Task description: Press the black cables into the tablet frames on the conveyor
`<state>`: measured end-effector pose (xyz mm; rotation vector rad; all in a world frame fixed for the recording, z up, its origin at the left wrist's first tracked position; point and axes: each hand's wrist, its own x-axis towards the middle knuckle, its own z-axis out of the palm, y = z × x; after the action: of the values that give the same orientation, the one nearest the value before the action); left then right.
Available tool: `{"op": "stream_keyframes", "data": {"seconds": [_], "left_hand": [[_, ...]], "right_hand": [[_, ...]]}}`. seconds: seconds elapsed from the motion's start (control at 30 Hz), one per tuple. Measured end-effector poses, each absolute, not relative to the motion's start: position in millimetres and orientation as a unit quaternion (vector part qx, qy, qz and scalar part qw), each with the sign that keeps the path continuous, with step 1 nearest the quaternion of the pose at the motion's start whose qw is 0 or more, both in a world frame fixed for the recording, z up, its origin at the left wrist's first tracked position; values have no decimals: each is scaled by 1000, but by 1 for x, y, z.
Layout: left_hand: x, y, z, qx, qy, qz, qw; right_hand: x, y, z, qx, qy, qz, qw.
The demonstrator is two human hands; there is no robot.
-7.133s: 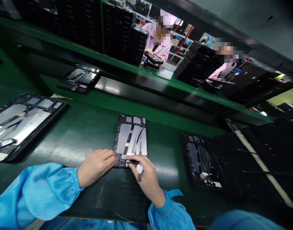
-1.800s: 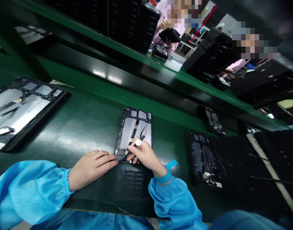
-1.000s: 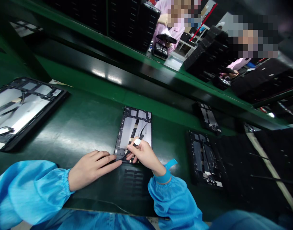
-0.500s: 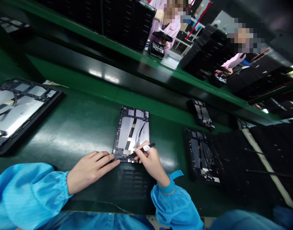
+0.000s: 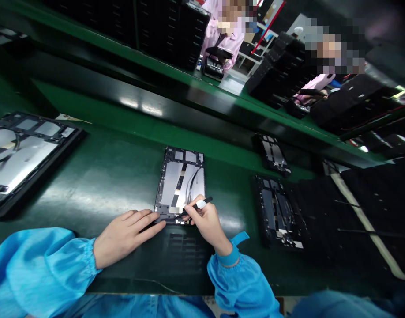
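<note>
Left hand [image 5: 128,236] flat, fingers outstretched, gripping nothing — tips on tablet [image 5: 168,185], lower-left corner, mid-frame. Right hand [image 5: 207,223] pinches slanted tool [image 5: 201,204] — cables [image 5: 180,182] inside tablet.

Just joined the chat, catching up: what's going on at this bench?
A person is bent to an opened tablet-like device on the green bench. The right hand holds a slim black tool, tip at the device's near end. The left hand rests its fingers on the near left corner. Similar units lie to either side.
</note>
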<state>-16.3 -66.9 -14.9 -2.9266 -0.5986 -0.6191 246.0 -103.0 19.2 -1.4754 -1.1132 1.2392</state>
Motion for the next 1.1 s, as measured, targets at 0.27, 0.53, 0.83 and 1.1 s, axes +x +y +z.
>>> {"op": "stream_keyframes", "data": {"seconds": [0.27,0.53,0.83,1.1], "left_hand": [[-18,-68,-16,-963,-197,-174,56],[-12,-64,-1,-968,-197,-155,25],[-1,-44,8,-973,-165,-157,-39],[14,-43,13,-967,-118,-226,-27]], "right_hand": [[245,-102,21,-591,-459,497,439],[244,-101,23,-593,-470,488,435],[245,-102,23,-612,-469,449,452],[241,-107,14,-612,-388,352,592]]}}
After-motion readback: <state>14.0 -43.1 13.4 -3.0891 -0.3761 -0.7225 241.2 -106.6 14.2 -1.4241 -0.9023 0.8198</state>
